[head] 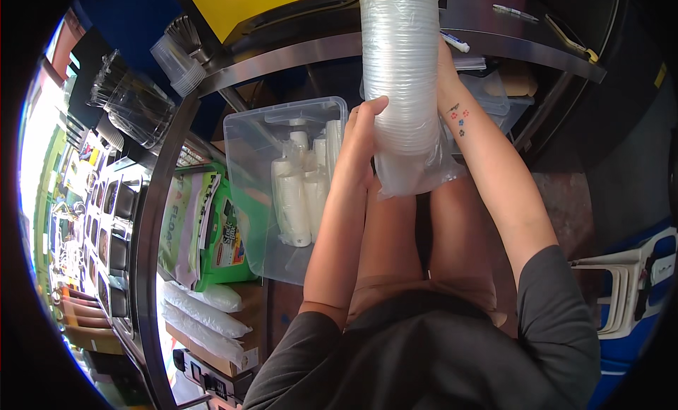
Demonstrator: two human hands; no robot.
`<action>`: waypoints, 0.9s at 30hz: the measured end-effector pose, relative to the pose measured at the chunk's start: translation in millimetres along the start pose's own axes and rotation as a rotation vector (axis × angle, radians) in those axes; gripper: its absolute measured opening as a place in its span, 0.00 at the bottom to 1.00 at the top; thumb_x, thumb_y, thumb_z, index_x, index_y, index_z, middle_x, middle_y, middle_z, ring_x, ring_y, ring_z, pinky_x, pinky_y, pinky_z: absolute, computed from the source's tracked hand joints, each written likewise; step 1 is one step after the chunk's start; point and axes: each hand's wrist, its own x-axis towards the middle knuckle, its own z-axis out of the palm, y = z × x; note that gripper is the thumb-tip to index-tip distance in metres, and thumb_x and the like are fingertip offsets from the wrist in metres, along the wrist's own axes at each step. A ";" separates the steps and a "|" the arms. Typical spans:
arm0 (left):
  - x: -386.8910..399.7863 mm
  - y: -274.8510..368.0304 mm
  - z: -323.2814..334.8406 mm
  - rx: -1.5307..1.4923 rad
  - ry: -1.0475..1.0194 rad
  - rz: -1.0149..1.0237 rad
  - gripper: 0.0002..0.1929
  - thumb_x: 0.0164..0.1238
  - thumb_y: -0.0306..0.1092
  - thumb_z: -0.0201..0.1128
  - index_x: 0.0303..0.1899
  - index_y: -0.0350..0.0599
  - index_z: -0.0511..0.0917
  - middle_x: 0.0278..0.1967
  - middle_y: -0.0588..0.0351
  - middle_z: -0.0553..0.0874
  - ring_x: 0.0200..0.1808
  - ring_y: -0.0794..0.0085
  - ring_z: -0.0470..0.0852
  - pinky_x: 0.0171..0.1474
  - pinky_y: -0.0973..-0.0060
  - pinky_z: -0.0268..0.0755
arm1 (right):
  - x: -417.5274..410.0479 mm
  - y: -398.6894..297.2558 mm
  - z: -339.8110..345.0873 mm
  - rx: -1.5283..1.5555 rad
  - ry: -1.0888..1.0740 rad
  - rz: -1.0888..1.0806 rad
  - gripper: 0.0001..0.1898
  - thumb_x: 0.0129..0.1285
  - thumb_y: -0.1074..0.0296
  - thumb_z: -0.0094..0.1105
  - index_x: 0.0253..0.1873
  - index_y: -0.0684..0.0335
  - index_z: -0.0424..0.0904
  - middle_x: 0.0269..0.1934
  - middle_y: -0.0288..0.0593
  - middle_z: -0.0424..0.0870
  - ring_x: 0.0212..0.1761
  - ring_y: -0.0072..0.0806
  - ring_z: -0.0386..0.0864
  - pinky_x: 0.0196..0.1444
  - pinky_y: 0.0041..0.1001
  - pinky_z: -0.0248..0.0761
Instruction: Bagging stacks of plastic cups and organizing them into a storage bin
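A tall stack of clear plastic cups (401, 71) in a thin plastic sleeve is held up in front of me. My left hand (366, 125) grips its lower left side, thumb across the front. My right hand (444, 65) is against the stack's right side, its fingers mostly hidden behind the cups. The sleeve's loose end hangs below the stack, above my thighs. To the left of the stack, behind my left forearm, stands a clear plastic storage bin (249, 198) with several sleeved stacks of white cups (293, 203) inside.
Above runs a dark counter's metal edge (296, 52), with a pen (514, 11) and a marker (455, 41) on top. Clear cups (179, 65) and a container of wrapped utensils (137, 110) stand upper left. A green box (225, 251) lies left of the bin; stacked white plastic stools (619, 288) stand right.
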 end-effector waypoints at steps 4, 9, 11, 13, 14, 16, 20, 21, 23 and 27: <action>0.7 1.1 -4.4 -0.049 -0.089 -0.027 0.36 0.61 0.52 0.57 0.58 0.22 0.66 0.55 0.33 0.72 0.57 0.47 0.71 0.60 0.59 0.64 | 8.4 5.6 -8.3 0.062 -0.084 -0.013 0.10 0.64 0.60 0.64 0.41 0.40 0.69 0.34 0.31 0.81 0.31 0.17 0.80 0.30 0.18 0.76; 2.1 -2.9 -6.1 -0.028 -0.043 -0.031 0.37 0.61 0.52 0.58 0.57 0.21 0.65 0.54 0.32 0.72 0.57 0.47 0.71 0.60 0.59 0.64 | 6.1 6.3 -11.7 0.094 -0.082 0.029 0.11 0.64 0.60 0.65 0.38 0.39 0.69 0.32 0.30 0.80 0.30 0.15 0.79 0.28 0.17 0.75; 0.4 -1.9 -4.1 -0.025 -0.048 -0.014 0.37 0.61 0.52 0.58 0.57 0.21 0.65 0.54 0.32 0.72 0.57 0.48 0.71 0.60 0.59 0.64 | 6.8 4.6 -13.4 0.080 -0.067 0.034 0.11 0.64 0.60 0.65 0.39 0.39 0.69 0.33 0.30 0.80 0.30 0.15 0.79 0.28 0.17 0.75; -2.2 0.1 -1.2 -0.022 -0.056 0.020 0.37 0.62 0.52 0.58 0.57 0.20 0.65 0.53 0.31 0.72 0.56 0.49 0.71 0.60 0.59 0.64 | 7.9 3.0 -14.7 0.053 -0.037 0.046 0.11 0.63 0.60 0.65 0.40 0.40 0.69 0.33 0.31 0.81 0.30 0.16 0.79 0.28 0.17 0.75; -3.1 0.6 0.0 -0.020 -0.060 0.037 0.37 0.62 0.53 0.58 0.57 0.20 0.65 0.53 0.30 0.72 0.56 0.49 0.71 0.60 0.59 0.64 | 8.3 2.5 -15.3 0.039 -0.022 0.052 0.11 0.63 0.60 0.65 0.40 0.40 0.69 0.33 0.31 0.81 0.30 0.16 0.79 0.27 0.17 0.75; -4.2 0.3 1.0 -0.014 -0.061 0.053 0.38 0.62 0.53 0.59 0.57 0.20 0.65 0.53 0.30 0.72 0.56 0.49 0.71 0.60 0.59 0.64 | 6.6 2.0 -13.2 0.028 -0.021 0.047 0.11 0.63 0.60 0.66 0.41 0.40 0.69 0.34 0.31 0.81 0.30 0.16 0.80 0.28 0.17 0.75; -5.3 0.2 3.5 0.007 -0.067 0.100 0.38 0.61 0.53 0.60 0.56 0.19 0.64 0.53 0.29 0.71 0.56 0.50 0.72 0.60 0.59 0.64 | 2.6 -0.6 -10.2 -0.016 -0.017 0.023 0.12 0.62 0.60 0.66 0.43 0.43 0.69 0.35 0.33 0.81 0.31 0.18 0.80 0.29 0.17 0.77; -5.5 0.5 4.4 0.007 -0.060 0.100 0.38 0.61 0.53 0.59 0.56 0.19 0.64 0.53 0.29 0.72 0.56 0.50 0.72 0.60 0.59 0.64 | 1.2 -1.6 -9.1 -0.027 -0.015 0.016 0.13 0.62 0.60 0.66 0.44 0.43 0.69 0.36 0.34 0.81 0.31 0.18 0.81 0.29 0.18 0.77; -5.8 1.1 5.5 0.008 -0.046 0.101 0.38 0.61 0.53 0.59 0.56 0.19 0.65 0.53 0.30 0.72 0.56 0.50 0.72 0.61 0.59 0.63 | -0.8 -2.4 -7.1 -0.049 -0.012 0.005 0.13 0.62 0.60 0.66 0.45 0.44 0.68 0.36 0.35 0.82 0.31 0.19 0.81 0.30 0.18 0.78; -1.8 -2.3 1.1 0.011 -0.031 0.059 0.37 0.61 0.52 0.57 0.57 0.21 0.65 0.54 0.31 0.72 0.57 0.49 0.71 0.62 0.58 0.60 | 0.2 1.3 -8.5 -0.027 -0.044 0.005 0.14 0.62 0.60 0.66 0.46 0.45 0.68 0.37 0.35 0.82 0.32 0.19 0.81 0.30 0.18 0.78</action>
